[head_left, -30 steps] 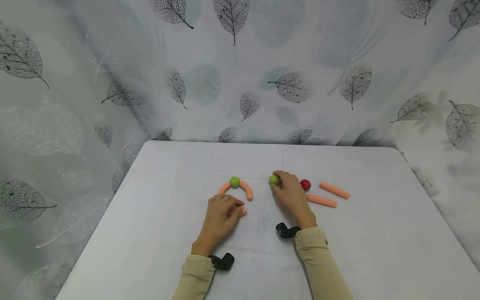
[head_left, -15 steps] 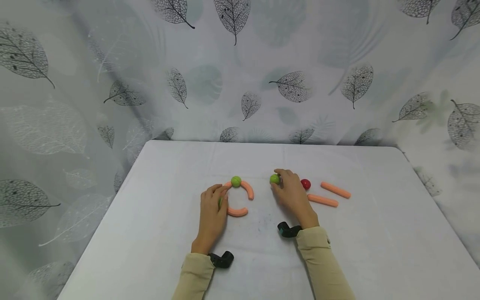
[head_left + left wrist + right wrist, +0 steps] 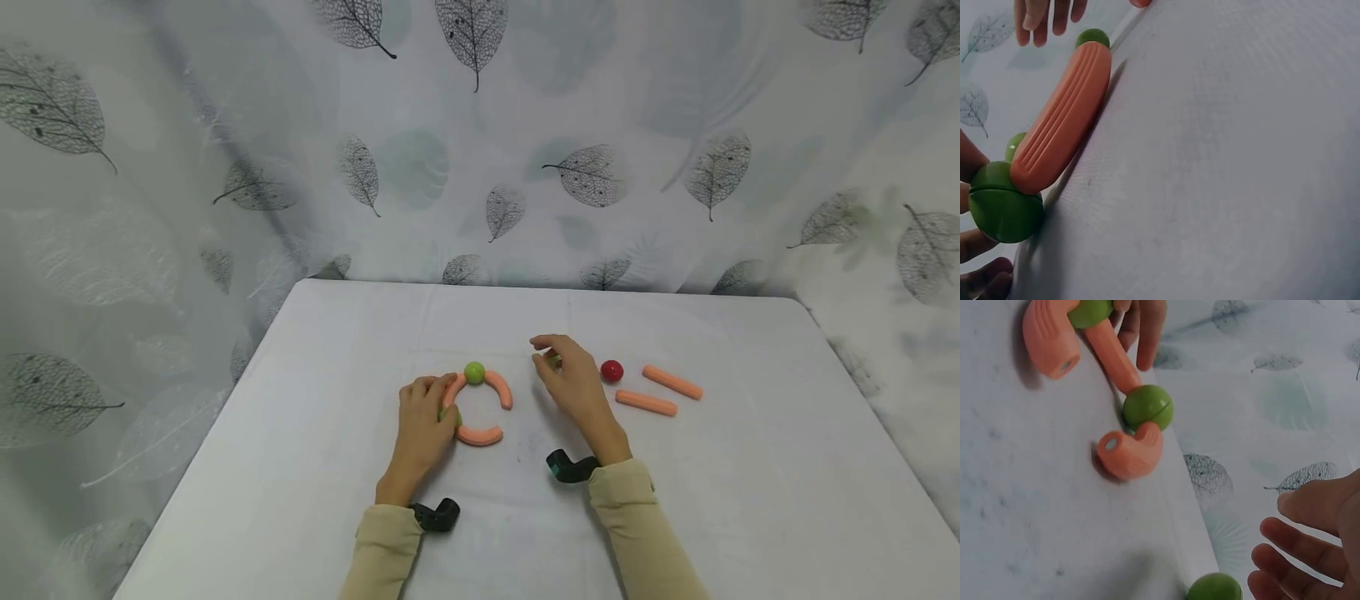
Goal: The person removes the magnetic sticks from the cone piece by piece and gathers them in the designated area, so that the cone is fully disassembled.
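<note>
My left hand (image 3: 422, 427) pinches a green ball (image 3: 1005, 203) at the left side of a partial ring on the table. Curved orange magnetic rods make up the ring: one at the bottom (image 3: 480, 436), an upper-right rod (image 3: 499, 390) and an upper-left rod (image 3: 453, 390). A second green ball (image 3: 474, 372) joins the two upper rods. The ring is open on its right. My right hand (image 3: 576, 385) hovers with loosely bent fingers beside another green ball (image 3: 1215, 589), which lies apart from the fingers in the right wrist view.
A red ball (image 3: 612, 371) lies right of my right hand. Two straight orange rods, a farther one (image 3: 672, 382) and a nearer one (image 3: 646, 403), lie beside it. Leaf-patterned curtains (image 3: 585, 175) stand behind the white table (image 3: 750, 467).
My left hand has shifted left from the bottom rod to the ring's left side, bringing a green ball there. My right hand's fingers have loosened from the green ball beside them.
</note>
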`<move>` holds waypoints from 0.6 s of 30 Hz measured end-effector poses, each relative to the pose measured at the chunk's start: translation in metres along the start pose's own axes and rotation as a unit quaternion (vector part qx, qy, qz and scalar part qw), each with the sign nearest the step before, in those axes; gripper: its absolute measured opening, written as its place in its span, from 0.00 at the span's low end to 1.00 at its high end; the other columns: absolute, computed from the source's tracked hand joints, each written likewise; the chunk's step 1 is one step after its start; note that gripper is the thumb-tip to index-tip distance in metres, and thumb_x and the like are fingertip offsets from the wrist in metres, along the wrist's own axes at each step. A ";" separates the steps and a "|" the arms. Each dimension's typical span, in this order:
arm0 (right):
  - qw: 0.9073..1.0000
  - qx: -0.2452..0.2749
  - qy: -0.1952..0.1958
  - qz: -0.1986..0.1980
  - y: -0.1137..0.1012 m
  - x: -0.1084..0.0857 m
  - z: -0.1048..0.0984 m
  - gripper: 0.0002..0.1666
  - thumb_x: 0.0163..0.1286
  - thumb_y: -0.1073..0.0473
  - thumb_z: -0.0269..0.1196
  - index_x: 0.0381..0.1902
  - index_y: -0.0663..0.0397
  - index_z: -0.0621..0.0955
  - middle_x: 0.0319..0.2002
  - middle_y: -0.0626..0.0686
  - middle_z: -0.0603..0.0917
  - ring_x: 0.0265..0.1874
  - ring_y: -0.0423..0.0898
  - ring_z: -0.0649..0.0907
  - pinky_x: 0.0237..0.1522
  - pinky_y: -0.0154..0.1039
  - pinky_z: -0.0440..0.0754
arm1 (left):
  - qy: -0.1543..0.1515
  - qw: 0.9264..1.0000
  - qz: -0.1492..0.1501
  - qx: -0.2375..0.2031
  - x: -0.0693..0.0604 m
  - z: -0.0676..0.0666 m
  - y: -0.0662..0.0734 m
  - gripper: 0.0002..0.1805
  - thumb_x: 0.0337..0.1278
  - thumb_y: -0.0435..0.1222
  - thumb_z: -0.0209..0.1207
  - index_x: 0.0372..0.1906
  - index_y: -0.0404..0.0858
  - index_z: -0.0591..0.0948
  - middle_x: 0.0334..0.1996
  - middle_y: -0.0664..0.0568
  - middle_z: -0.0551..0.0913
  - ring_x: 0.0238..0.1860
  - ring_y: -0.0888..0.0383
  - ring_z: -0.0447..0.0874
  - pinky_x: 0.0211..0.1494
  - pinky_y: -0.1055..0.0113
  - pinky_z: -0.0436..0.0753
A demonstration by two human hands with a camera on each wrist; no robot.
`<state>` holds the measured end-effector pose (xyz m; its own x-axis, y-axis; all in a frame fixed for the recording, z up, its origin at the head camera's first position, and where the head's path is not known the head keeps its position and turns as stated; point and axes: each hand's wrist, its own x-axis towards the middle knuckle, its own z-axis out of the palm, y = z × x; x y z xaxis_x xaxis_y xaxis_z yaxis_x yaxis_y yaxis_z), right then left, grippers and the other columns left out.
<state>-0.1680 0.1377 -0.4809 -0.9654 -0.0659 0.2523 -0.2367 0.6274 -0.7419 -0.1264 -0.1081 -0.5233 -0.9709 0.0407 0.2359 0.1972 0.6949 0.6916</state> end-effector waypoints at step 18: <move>0.987 -0.005 -0.162 0.014 -0.008 -0.010 0.031 0.20 0.74 0.61 0.66 0.62 0.54 0.83 0.58 0.56 0.86 0.52 0.53 0.85 0.55 0.52 0.84 | -0.040 0.999 0.006 0.022 -0.002 0.003 -0.001 0.24 0.69 0.43 0.56 0.66 0.42 0.81 0.52 0.39 0.75 0.56 0.39 0.67 0.59 0.38 0.65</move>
<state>-0.1598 0.1091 -0.4965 -0.9566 -0.2909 0.0185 -0.2090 0.6404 -0.7391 -0.1252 -0.1073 -0.5265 -0.9765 0.1047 0.1881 0.2045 0.7247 0.6580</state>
